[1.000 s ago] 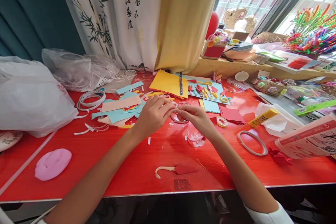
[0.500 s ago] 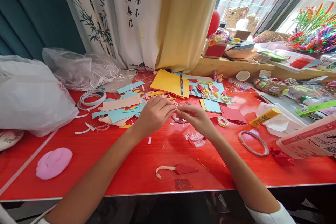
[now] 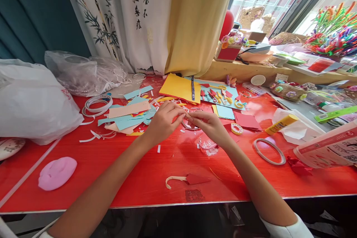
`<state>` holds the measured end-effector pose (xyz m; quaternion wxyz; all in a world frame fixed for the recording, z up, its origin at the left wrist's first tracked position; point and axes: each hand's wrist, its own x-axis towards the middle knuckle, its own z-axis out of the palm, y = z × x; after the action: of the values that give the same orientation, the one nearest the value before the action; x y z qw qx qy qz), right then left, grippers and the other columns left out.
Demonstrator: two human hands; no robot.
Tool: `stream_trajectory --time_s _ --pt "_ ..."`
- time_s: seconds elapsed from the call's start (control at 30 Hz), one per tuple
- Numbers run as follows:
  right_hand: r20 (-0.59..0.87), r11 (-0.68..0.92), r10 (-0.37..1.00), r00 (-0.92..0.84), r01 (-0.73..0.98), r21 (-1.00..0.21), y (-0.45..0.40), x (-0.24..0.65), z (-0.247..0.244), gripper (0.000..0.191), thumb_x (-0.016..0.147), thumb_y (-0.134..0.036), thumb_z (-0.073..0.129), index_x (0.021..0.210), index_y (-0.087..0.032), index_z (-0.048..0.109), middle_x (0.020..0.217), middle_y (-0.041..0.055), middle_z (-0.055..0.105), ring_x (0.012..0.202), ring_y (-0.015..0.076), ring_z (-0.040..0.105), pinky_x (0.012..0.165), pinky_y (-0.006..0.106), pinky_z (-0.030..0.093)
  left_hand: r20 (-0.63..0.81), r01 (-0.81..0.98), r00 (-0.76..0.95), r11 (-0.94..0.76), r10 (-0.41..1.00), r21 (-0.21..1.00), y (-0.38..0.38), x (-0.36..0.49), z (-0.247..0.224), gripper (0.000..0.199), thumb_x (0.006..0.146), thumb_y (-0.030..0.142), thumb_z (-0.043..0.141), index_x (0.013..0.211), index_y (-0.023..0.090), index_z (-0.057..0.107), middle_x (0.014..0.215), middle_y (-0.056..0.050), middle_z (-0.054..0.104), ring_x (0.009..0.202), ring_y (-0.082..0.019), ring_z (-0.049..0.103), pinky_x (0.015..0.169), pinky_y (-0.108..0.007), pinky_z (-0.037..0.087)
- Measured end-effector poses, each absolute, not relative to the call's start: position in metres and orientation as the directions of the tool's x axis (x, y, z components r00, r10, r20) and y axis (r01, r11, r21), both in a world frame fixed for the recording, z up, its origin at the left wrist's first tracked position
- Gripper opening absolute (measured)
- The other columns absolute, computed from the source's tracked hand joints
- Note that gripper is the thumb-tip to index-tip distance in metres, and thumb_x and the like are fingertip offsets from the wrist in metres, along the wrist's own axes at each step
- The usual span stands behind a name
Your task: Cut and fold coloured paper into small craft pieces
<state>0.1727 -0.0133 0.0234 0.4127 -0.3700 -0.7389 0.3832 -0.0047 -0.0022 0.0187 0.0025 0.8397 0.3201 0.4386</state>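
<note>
My left hand (image 3: pixel 164 121) and my right hand (image 3: pixel 208 123) meet fingertip to fingertip above the middle of the red table (image 3: pixel 134 178). Both are closed in a pinch. What lies between the fingertips is too small and too covered to name. Beneath the hands, a ring-shaped roll (image 3: pixel 190 125) on the table is partly hidden. Nearer the front edge lies a small paper umbrella (image 3: pixel 192 179), with a red folded top and a pale curved handle. Left of my left hand, blue and peach paper strips (image 3: pixel 129 109) are heaped.
Yellow sheets (image 3: pixel 178 88) and a blue sheet with small paper umbrellas (image 3: pixel 220 95) lie behind the hands. Red paper squares (image 3: pixel 248 121), a glue stick (image 3: pixel 281 124) and a tape roll (image 3: pixel 269 151) are at right. Pink clay (image 3: pixel 57 173) and a white bag (image 3: pixel 36 100) are at left.
My hands stay together in nearly the same spot, with only a slight shift of the fingers. The things on the table have not moved.
</note>
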Motion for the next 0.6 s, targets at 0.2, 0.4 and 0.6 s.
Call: stream_trajectory --time_s 0.2,0.4,0.6 --pt "0.338 0.428 0.878 -0.338 0.241 -0.871 -0.008 0.177 0.020 0.027 0.082 -0.038 0.051 0.092 -0.018 0.067 0.072 0.0027 0.059 0.065 0.0125 0.053 0.062 0.026 0.044 0.639 0.563 0.143 -0.593 0.756 0.575 0.003 -0.011 0.023 0.016 0.085 0.025 0.044 0.084 0.018 0.059 0.089 -0.003 0.060 0.085 -0.014 0.053 0.079 -0.026 0.041" --pt "0.383 0.448 0.884 -0.268 0.251 -0.858 -0.006 0.178 0.020 0.026 0.081 -0.038 0.052 0.095 -0.021 0.067 0.084 0.0046 0.065 0.079 0.0170 0.058 0.070 0.029 0.045 0.583 0.818 0.035 -0.359 0.812 0.449 0.024 -0.027 0.015 0.021 0.083 0.029 0.045 0.071 0.018 0.056 0.078 -0.004 0.059 0.083 -0.018 0.052 0.078 -0.030 0.039" --pt "0.613 0.614 0.782 -0.113 0.303 -0.729 -0.005 0.179 0.021 0.012 0.078 -0.030 0.059 0.083 -0.025 0.069 0.090 0.0040 0.055 0.090 0.0165 0.052 0.077 0.030 0.044 0.453 0.925 0.099 -0.249 0.886 0.285 0.025 -0.026 0.006 0.014 0.081 0.028 0.047 0.088 0.019 0.056 0.091 -0.006 0.063 0.091 -0.023 0.053 0.077 -0.035 0.038"
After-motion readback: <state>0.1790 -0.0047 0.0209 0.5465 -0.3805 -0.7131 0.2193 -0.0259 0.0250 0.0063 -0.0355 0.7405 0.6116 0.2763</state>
